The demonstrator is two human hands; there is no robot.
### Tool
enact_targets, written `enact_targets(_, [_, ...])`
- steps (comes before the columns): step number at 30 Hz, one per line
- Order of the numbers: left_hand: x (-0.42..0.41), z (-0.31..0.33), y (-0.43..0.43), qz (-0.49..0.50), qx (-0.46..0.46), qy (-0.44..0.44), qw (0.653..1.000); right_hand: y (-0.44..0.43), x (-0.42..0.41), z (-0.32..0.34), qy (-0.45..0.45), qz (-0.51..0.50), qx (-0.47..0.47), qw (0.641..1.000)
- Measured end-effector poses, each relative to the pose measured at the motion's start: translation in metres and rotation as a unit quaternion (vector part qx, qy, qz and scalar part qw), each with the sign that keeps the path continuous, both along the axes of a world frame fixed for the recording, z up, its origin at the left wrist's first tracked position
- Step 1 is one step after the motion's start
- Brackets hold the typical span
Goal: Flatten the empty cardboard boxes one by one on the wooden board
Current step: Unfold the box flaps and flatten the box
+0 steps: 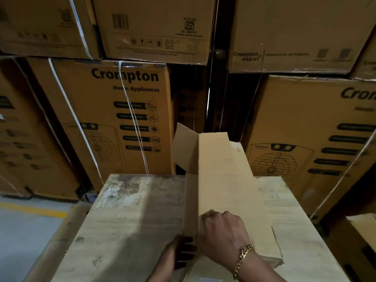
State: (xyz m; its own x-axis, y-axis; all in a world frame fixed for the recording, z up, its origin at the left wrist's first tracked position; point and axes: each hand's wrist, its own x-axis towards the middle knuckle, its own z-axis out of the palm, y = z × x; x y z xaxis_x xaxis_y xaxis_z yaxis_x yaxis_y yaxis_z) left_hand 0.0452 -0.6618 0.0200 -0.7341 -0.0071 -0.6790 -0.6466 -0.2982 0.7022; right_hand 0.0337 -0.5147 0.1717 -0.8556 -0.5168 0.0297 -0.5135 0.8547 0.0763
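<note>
Both hands [203,239] gripping cardboard box [221,180], worn wooden board [138,210], stacked cartons [114,110] behind

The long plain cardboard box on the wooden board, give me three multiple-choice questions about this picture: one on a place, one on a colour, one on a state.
1. Where does the right hand rest?
A. on top of the long plain cardboard box
B. on the bare pale wooden board
C. on the floor

2. What colour is the chain bracelet on the right wrist?
A. gold
B. blue
C. black

3. How does the box's far end stand?
A. open, flap sticking out
B. taped shut
C. crushed flat

Answers: 1 A, the knuckles lie on the box's top face while the left hand grips its left side. 2 A, the links shine gold. 3 A, a flap angles out left at the far end.
</note>
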Motion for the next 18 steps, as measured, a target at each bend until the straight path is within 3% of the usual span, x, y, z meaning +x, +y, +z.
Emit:
enact_targets(3, [-0.017,0.040,0.013,0.054,0.056,0.051,0.996,-0.013,0.004,0.001,0.019,0.016,-0.011,1.000])
enact_targets(5, [-0.022,0.059,0.023,0.042,0.040,0.103,0.993,-0.012,0.001,0.000,0.020,0.011,-0.038,0.999])
enact_targets(8, [-0.024,0.062,0.032,0.070,-0.022,0.128,0.989,0.019,-0.012,0.000,-0.004,-0.068,-0.225,0.972])
enact_targets(10, [-0.024,0.055,0.025,0.080,-0.025,0.134,0.987,0.056,-0.021,-0.014,-0.005,-0.153,-0.370,0.916])
enact_targets(12, [-0.023,0.051,0.022,0.083,-0.045,0.145,0.985,0.094,-0.023,-0.032,0.001,-0.234,-0.432,0.871])
enact_targets(13, [-0.023,0.050,0.024,0.081,-0.078,0.152,0.982,0.109,-0.023,-0.045,-0.059,-0.283,-0.468,0.835])
enact_targets(15, [-0.026,0.060,0.033,0.070,-0.149,0.160,0.973,0.128,-0.019,-0.076,-0.245,-0.348,-0.559,0.712])
enact_targets(16, [-0.030,0.066,0.040,0.072,-0.185,0.171,0.965,0.145,-0.015,-0.104,-0.287,-0.345,-0.585,0.675])
enact_targets(18, [-0.036,0.075,0.058,0.060,-0.235,0.217,0.945,0.179,-0.010,-0.146,-0.293,-0.315,-0.634,0.643])
